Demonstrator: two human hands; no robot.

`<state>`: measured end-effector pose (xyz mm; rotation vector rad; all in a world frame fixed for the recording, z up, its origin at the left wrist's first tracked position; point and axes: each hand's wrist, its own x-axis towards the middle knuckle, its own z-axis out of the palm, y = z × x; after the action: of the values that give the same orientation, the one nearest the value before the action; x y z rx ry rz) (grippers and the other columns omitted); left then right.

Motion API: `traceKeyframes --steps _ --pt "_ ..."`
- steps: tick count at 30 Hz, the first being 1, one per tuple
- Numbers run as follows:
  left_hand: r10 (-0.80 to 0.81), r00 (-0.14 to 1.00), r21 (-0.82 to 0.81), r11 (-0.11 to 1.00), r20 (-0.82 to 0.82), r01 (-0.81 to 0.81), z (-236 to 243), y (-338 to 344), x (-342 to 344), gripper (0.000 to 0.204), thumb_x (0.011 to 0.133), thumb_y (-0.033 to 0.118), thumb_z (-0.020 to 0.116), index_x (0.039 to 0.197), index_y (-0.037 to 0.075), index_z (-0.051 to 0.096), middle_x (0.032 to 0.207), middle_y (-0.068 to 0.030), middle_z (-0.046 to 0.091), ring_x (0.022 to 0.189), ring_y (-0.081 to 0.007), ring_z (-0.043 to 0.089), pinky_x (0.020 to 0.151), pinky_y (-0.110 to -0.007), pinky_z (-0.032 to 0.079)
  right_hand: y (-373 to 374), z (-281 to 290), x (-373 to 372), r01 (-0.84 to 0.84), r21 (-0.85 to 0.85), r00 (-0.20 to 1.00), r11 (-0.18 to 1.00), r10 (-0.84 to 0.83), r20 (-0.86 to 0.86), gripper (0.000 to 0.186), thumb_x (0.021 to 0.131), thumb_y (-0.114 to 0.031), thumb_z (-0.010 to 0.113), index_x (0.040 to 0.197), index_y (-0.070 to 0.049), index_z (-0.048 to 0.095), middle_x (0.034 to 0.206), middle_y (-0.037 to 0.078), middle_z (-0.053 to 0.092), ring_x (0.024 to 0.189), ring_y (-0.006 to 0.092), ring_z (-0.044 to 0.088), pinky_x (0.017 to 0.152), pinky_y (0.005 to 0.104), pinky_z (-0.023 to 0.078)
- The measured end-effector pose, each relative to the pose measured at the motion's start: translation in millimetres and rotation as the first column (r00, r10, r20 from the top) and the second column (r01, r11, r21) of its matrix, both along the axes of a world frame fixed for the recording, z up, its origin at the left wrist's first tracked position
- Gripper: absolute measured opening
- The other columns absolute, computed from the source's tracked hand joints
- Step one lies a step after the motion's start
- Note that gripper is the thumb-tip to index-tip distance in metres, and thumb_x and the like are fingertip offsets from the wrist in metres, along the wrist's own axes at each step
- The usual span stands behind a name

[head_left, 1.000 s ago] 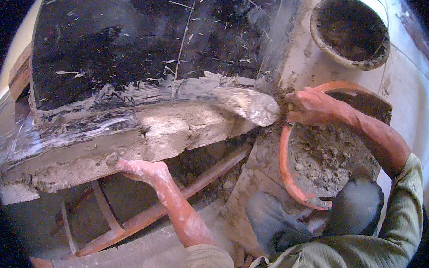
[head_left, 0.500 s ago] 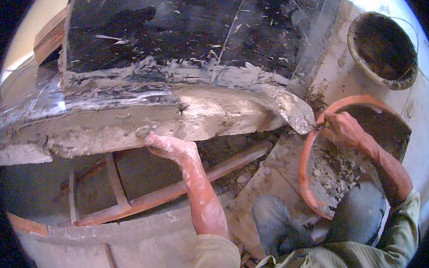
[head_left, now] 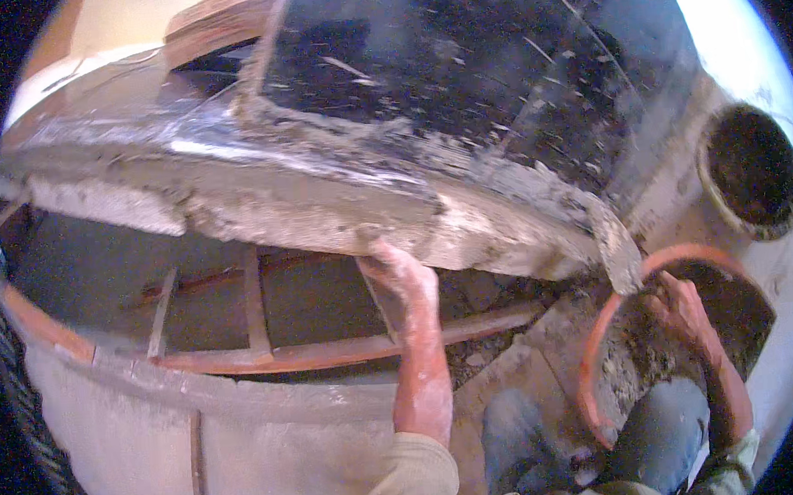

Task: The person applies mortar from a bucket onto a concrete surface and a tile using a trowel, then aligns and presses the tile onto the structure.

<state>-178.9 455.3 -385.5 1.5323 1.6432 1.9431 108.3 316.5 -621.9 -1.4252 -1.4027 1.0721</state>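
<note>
My right hand (head_left: 682,307) is closed round the handle end of a trowel, over the orange-rimmed bowl. The mortar-smeared trowel blade (head_left: 617,252) rises from the fist and lies at the right end of a rough mortar-coated ledge (head_left: 494,224). My left hand (head_left: 404,274), dusted with pale mortar, touches the lower front edge of that ledge. Its fingers are largely hidden against the edge, so their grip cannot be made out. Lumpy grey mortar (head_left: 632,370) lies in the broad bowl (head_left: 591,372) between my right arm and knees.
Behind the ledge stands a dark, mortar-spattered panel (head_left: 441,75). A dark round pan (head_left: 751,171) sits at the far right. Below the ledge, a wooden frame with crossbars (head_left: 312,355) spans a recess beside a pale wall (head_left: 290,441). Stacked reddish boards (head_left: 219,28) stand at the far left.
The view has swung left, shifting the scene rightward. The trowel blade now shows narrower and steeper at the ledge's end. My left hand stays at about the same part of the ledge.
</note>
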Motion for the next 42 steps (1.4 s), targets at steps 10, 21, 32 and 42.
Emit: traceKeyframes --steps 10,21,32,42 --pt "0.036 0.998 -0.002 0.999 0.053 -0.036 -8 -4 -1 0.072 0.083 0.055 0.055 0.123 -0.003 0.044 0.118 -0.0161 0.049 0.103 -0.0265 0.048 0.089 -0.041 0.042 4 -54 -2 0.086 0.084 0.995 0.993 -0.082 -0.05 0.023 0.071 -0.013 0.058 0.085 0.006 0.055 0.062 0.02 0.053 0.054 0.0301 0.052 0.055 0.0384 0.043" --pt "-0.168 0.966 -0.021 0.986 -0.198 0.167 -9 1 -40 0.073 0.082 0.05 0.062 0.122 -0.008 0.044 0.119 -0.0171 0.051 0.106 -0.0249 0.047 0.095 -0.037 0.035 19 -54 2 -0.017 0.133 0.997 0.991 0.027 -0.071 0.02 0.074 -0.013 0.063 0.089 0.0 0.059 0.064 0.015 0.06 0.055 0.0316 0.058 0.055 0.041 0.046" --pt "-0.39 0.92 0.302 0.873 -0.038 0.383 209 -3 -51 0.079 0.09 0.053 0.047 0.142 -0.001 0.024 0.146 -0.0186 0.027 0.134 -0.0291 0.028 0.111 -0.037 0.019 0 30 28 0.082 0.063 0.993 0.995 -0.076 -0.093 0.018 0.076 -0.01 0.06 0.088 0.004 0.059 0.072 0.018 0.056 0.065 0.0319 0.052 0.063 0.0406 0.044" --pt "-0.243 0.951 0.364 0.882 -0.19 0.299 246 0 -23 0.058 0.092 0.039 0.054 0.133 -0.001 0.041 0.128 -0.0134 0.049 0.114 -0.0237 0.047 0.099 -0.037 0.037 43 -22 10 0.164 0.37 0.979 0.914 -0.198 0.056 0.016 0.075 -0.008 0.063 0.089 0.0 0.06 0.077 0.017 0.058 0.071 0.0362 0.054 0.066 0.0426 0.044"
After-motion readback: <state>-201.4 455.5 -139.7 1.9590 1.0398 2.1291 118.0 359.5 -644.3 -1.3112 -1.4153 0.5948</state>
